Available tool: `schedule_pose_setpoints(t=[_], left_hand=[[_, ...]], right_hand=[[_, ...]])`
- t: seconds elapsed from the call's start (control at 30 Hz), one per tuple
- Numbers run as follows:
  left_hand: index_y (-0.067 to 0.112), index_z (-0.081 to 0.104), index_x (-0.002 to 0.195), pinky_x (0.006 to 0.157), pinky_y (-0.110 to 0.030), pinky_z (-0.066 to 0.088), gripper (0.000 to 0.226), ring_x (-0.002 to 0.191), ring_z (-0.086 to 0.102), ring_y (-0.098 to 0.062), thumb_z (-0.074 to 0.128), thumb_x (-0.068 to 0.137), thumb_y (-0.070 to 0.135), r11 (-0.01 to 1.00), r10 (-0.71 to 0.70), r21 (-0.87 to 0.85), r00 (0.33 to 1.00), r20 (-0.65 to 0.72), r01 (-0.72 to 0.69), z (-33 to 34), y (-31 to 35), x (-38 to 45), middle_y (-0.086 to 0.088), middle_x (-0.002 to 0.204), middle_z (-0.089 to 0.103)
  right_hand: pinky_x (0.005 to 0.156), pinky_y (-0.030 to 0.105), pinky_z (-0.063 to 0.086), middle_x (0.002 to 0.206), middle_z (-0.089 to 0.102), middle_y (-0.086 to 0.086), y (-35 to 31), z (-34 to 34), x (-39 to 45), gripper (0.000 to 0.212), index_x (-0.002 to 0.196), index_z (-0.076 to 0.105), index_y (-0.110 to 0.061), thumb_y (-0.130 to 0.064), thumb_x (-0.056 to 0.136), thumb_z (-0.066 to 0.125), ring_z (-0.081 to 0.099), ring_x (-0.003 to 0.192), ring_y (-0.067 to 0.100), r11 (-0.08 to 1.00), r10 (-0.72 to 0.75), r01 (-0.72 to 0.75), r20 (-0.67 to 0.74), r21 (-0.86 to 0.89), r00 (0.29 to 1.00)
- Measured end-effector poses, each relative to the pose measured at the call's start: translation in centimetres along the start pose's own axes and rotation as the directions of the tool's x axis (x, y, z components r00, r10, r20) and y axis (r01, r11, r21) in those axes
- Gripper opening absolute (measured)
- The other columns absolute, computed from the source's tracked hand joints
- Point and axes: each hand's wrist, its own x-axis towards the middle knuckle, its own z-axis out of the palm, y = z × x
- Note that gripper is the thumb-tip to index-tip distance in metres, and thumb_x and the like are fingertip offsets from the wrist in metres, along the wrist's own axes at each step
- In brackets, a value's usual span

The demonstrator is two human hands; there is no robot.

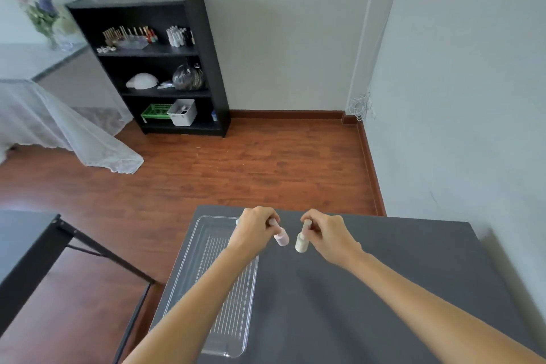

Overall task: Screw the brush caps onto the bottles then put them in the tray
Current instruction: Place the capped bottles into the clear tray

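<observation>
A dark grey worktop [369,289] fills the lower right of the view, standing on a red-brown wooden floor in a pale-walled room. A black shelf unit [153,62] holding small bottles and boxes stands against the far wall, well apart from the work

On the left part of the worktop lies a long clear plastic tray [189,269] with a ribbed base. As far as can be seen, no bottle lies in it, though the left forearm crosses over its middle and hides part of it

Both arms reach forward from the bottom edge. The left hand [254,227], above the tray's far end, has its grip curled round the cap of a small pink bottle [281,239], which hangs tilted below the fingers. The right hand [328,233], above bare worktop just beside the tray, grips the cap of a small cream bottle [301,243] in the same way. The two bottles are near each other, not touching, and both look lifted off the surface

Judging from this, both caps already sit on their bottles; whether they are fully tightened cannot be told. What remains is setting both bottles down in the tray
</observation>
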Motion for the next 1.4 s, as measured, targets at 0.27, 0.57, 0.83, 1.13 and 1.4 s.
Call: schedule_pose_setpoints(t=[0.27, 0.57, 0.83, 1.13, 1.4], left_hand=[[0.012, 0.074, 0.086, 0.049, -0.017, 0.033, 0.014, 0.060, 0.051, -0.011, 0.061, 0.083, 0.007, 0.992, -0.127, -0.006, 0.984, -0.129, 0.127, -9.0, -10.4, -1.0, 0.008, 0.068, 0.059], [0.006, 0.075, 0.089, 0.051, -0.024, 0.040, 0.024, 0.057, 0.051, -0.016, 0.051, 0.085, 0.003, 0.986, -0.163, 0.018, 0.983, -0.082, 0.165, -8.7, -11.8, 0.8, -0.005, 0.073, 0.065], [0.004, 0.074, 0.095, 0.069, -0.040, 0.056, 0.023, 0.083, 0.068, -0.032, 0.053, 0.086, 0.000, 0.988, -0.151, 0.037, 0.988, 0.028, 0.150, -6.6, -13.6, 3.8, -0.014, 0.090, 0.073], [0.008, 0.073, 0.091, 0.058, -0.032, 0.048, 0.022, 0.074, 0.065, -0.029, 0.053, 0.087, 0.000, 0.988, -0.143, 0.059, 0.988, 0.059, 0.140, -5.3, -14.8, 5.8, -0.013, 0.085, 0.073], [0.008, 0.070, 0.082, 0.058, -0.034, 0.048, 0.013, 0.066, 0.057, -0.026, 0.060, 0.082, -0.001, 0.983, -0.179, 0.052, 0.982, 0.052, 0.177, -4.9, -15.1, 5.8, -0.013, 0.078, 0.071]], right_hand=[[0.053, 0.019, 0.034, 0.057, 0.053, -0.008, -9.8, 8.6, 6.8, 0.010, 0.084, 0.061, -0.015, -0.009, 0.089, 0.056, 0.038, 0.049, 0.009, 0.970, -0.234, 0.241, 0.131, -0.036, 0.963], [0.057, 0.020, 0.041, 0.069, 0.063, -0.003, -10.9, 10.9, 9.1, 0.010, 0.092, 0.068, -0.007, -0.009, 0.091, 0.058, 0.053, 0.058, 0.011, 0.974, -0.185, 0.203, 0.162, -0.101, 0.969], [0.071, 0.040, 0.054, 0.085, 0.075, 0.009, -10.6, 13.0, 11.6, 0.014, 0.095, 0.070, -0.010, -0.010, 0.086, 0.059, 0.067, 0.080, 0.025, 0.960, -0.070, 0.106, 0.144, -0.260, 0.987], [0.068, 0.035, 0.042, 0.071, 0.070, 0.012, -9.5, 14.7, 12.5, 0.007, 0.087, 0.066, -0.008, -0.009, 0.084, 0.059, 0.062, 0.078, 0.032, 0.918, -0.100, 0.129, 0.098, -0.374, 0.990], [0.075, 0.037, 0.047, 0.075, 0.073, 0.008, -9.3, 14.5, 12.6, 0.007, 0.089, 0.066, -0.007, -0.010, 0.085, 0.061, 0.065, 0.078, 0.032, 0.922, -0.136, 0.167, 0.110, -0.350, 0.985]])
